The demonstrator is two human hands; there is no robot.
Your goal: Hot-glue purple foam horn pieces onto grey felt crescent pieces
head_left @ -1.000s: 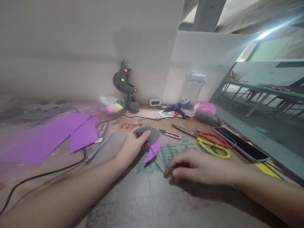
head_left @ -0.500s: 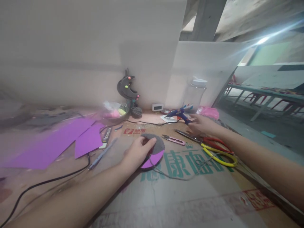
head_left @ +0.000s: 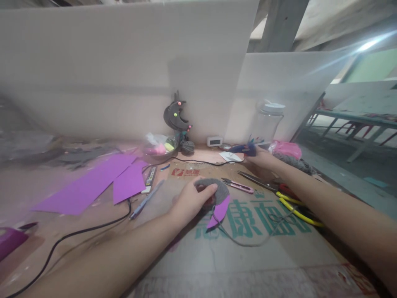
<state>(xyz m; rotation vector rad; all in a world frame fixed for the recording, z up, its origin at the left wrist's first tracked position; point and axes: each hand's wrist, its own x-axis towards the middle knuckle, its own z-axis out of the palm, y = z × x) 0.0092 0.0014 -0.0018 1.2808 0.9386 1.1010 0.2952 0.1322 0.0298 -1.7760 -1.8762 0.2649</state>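
My left hand (head_left: 192, 198) pinches a purple crescent-shaped piece (head_left: 221, 213), its upper part covered in grey yarn. A loose strand of grey yarn (head_left: 245, 245) trails from it to the right across the cardboard. At the back, my right hand (head_left: 262, 159) is closed round the handle of a blue glue gun (head_left: 246, 149), which looks smeared by motion. Beneath that wrist lie scissors with red and yellow handles (head_left: 293, 210), partly hidden by the forearm. Pink thread snips (head_left: 240, 186) rest between my hands.
Purple sheets (head_left: 89, 182), a pen (head_left: 147, 200) and a black cord (head_left: 83, 229) lie on the left. Along the back stand a bowl (head_left: 163, 150), a dark crescent ornament (head_left: 176, 116), a small digital clock (head_left: 214, 141) and a clear jar (head_left: 270, 122). Grey yarn (head_left: 294, 162) lies right.
My right hand has closed on the glue gun, which has tilted and shifted. The crescent in my left hand has turned, its purple tip now pointing down. The view has swung slightly left.
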